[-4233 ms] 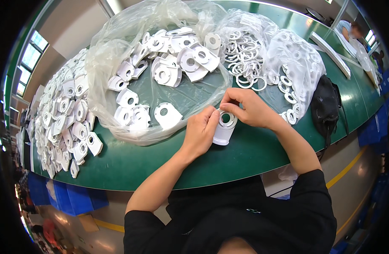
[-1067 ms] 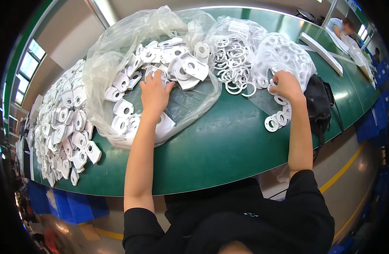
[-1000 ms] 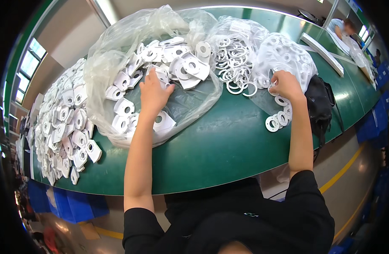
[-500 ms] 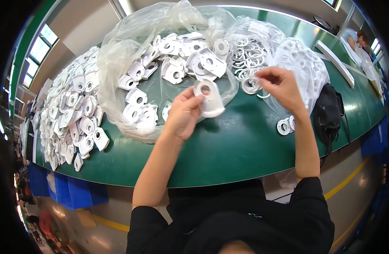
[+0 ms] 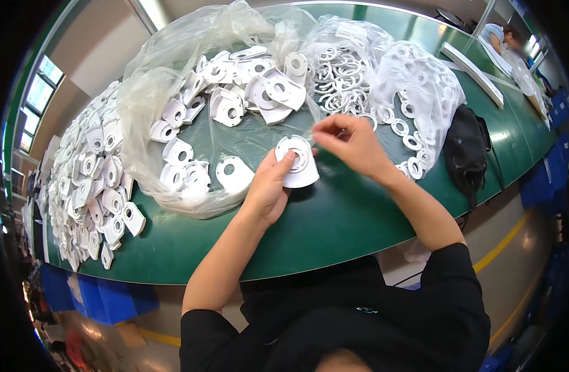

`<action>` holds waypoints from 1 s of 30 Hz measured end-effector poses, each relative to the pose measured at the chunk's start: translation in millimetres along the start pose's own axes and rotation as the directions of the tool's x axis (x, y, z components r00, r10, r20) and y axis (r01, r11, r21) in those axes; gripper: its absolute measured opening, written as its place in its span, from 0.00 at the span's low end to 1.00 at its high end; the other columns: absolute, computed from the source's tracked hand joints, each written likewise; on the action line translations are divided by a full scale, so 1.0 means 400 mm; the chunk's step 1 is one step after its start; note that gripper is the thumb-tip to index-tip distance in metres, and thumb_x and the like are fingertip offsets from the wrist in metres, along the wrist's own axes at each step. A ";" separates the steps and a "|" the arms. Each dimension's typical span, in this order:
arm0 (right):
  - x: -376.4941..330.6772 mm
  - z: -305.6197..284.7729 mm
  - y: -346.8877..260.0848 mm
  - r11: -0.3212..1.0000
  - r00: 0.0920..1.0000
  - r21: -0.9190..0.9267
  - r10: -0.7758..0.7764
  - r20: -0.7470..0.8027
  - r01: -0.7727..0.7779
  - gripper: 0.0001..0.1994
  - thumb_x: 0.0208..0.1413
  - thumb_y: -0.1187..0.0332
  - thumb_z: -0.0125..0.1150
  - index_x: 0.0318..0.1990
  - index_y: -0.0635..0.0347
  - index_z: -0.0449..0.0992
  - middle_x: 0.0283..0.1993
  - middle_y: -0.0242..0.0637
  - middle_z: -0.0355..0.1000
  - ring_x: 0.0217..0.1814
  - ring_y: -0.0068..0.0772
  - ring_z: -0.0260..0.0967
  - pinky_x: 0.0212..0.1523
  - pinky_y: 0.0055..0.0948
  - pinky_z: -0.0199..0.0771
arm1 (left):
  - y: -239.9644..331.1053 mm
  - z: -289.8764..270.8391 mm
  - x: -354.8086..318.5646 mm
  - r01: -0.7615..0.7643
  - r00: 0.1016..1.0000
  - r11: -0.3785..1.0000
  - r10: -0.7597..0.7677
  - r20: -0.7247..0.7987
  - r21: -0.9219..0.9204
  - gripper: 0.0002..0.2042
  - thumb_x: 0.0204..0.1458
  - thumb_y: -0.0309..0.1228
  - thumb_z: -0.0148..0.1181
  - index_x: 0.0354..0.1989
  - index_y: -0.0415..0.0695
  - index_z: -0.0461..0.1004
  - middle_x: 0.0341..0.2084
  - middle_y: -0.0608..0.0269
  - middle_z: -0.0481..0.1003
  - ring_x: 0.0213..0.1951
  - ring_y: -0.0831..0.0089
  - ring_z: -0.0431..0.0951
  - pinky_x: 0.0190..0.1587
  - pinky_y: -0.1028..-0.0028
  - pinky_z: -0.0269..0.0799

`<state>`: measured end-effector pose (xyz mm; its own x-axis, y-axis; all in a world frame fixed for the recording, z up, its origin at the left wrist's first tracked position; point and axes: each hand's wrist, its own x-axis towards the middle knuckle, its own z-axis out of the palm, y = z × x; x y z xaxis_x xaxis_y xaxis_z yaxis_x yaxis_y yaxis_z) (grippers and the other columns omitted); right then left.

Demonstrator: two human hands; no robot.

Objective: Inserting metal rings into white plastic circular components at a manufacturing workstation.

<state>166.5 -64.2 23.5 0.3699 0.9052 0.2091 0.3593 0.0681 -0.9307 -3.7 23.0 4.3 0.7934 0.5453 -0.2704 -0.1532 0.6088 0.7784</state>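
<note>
My left hand holds a white flat plastic part with a round hole, just above the green table. My right hand is close beside it, its fingertips pinching a thin white ring at the part's upper right edge. More white parts of the same kind lie on an open clear plastic bag behind my left hand. Behind my right hand is a clear bag of white rings.
A large heap of white parts covers the table's left end. Another clear bag with rings lies at the right, next to a black pouch. A person sits at the far right end. Blue crates stand on the floor.
Both hands reached out to the bags, the left to the parts, the right to the rings. They have since come back together near the table's front, the left one now with a white part.
</note>
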 end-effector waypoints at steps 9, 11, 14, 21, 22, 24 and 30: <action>0.015 -0.184 0.026 0.613 0.978 -0.787 0.197 0.063 -0.072 0.13 0.37 0.64 0.71 0.25 0.63 0.76 0.26 0.41 0.74 0.32 0.41 0.73 0.33 0.34 0.71 | 0.016 0.004 0.002 -0.011 1.000 0.998 0.011 0.000 -0.060 0.16 0.61 0.41 0.49 0.48 0.41 0.65 0.45 0.53 0.74 0.42 0.64 0.78 0.41 0.65 0.78; 0.011 -0.196 0.015 0.651 0.962 -0.758 0.229 0.151 -0.036 0.11 0.38 0.66 0.70 0.25 0.64 0.76 0.23 0.39 0.72 0.27 0.36 0.71 0.30 0.31 0.69 | 0.031 0.015 -0.003 0.055 0.998 0.992 -0.050 0.042 -0.110 0.16 0.61 0.41 0.49 0.49 0.41 0.64 0.46 0.53 0.73 0.43 0.63 0.78 0.41 0.65 0.79; 0.006 -0.210 -0.030 0.765 0.906 -0.644 0.287 0.310 -0.022 0.09 0.40 0.69 0.68 0.23 0.66 0.75 0.19 0.34 0.70 0.22 0.25 0.66 0.26 0.25 0.66 | 0.034 0.016 -0.008 0.126 0.988 0.981 -0.112 0.103 -0.144 0.16 0.61 0.35 0.47 0.53 0.41 0.61 0.49 0.52 0.71 0.44 0.61 0.77 0.41 0.66 0.79; 0.012 -0.177 -0.056 0.946 0.970 -0.317 0.134 0.201 -0.065 0.08 0.48 0.69 0.63 0.25 0.66 0.76 0.21 0.27 0.69 0.24 0.14 0.61 0.27 0.20 0.63 | 0.017 0.013 -0.004 0.054 0.991 0.994 -0.065 0.116 0.095 0.22 0.53 0.18 0.44 0.58 0.39 0.55 0.50 0.51 0.70 0.45 0.61 0.77 0.36 0.74 0.78; 0.017 -0.169 -0.042 0.952 0.994 -0.301 0.076 0.081 -0.049 0.09 0.49 0.68 0.62 0.26 0.66 0.76 0.22 0.27 0.69 0.25 0.14 0.61 0.28 0.20 0.63 | 0.018 0.013 -0.005 0.048 0.992 0.993 -0.060 0.112 0.107 0.22 0.54 0.18 0.44 0.58 0.39 0.55 0.50 0.51 0.70 0.45 0.61 0.77 0.35 0.74 0.78; 0.022 -0.167 -0.019 0.925 0.997 -0.377 0.054 0.046 -0.033 0.10 0.52 0.67 0.60 0.27 0.67 0.75 0.23 0.27 0.69 0.26 0.15 0.61 0.28 0.20 0.62 | 0.019 0.014 -0.006 0.042 0.993 0.994 -0.053 0.108 0.103 0.22 0.54 0.18 0.44 0.58 0.40 0.55 0.49 0.51 0.70 0.45 0.61 0.77 0.35 0.75 0.77; 0.035 -0.186 0.003 0.906 0.973 -0.363 0.229 -0.014 -0.218 0.14 0.55 0.64 0.55 0.22 0.64 0.70 0.19 0.24 0.63 0.22 0.16 0.55 0.23 0.21 0.58 | 0.020 0.009 0.002 0.005 0.997 0.998 -0.009 0.074 0.064 0.22 0.54 0.19 0.45 0.58 0.40 0.55 0.50 0.50 0.71 0.46 0.61 0.77 0.34 0.75 0.76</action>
<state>235.7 -82.6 47.6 0.4546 0.8907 -0.0052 0.5555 -0.2881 -0.7800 -1.9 26.2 12.4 0.8360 0.4957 -0.2352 -0.1118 0.5735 0.8115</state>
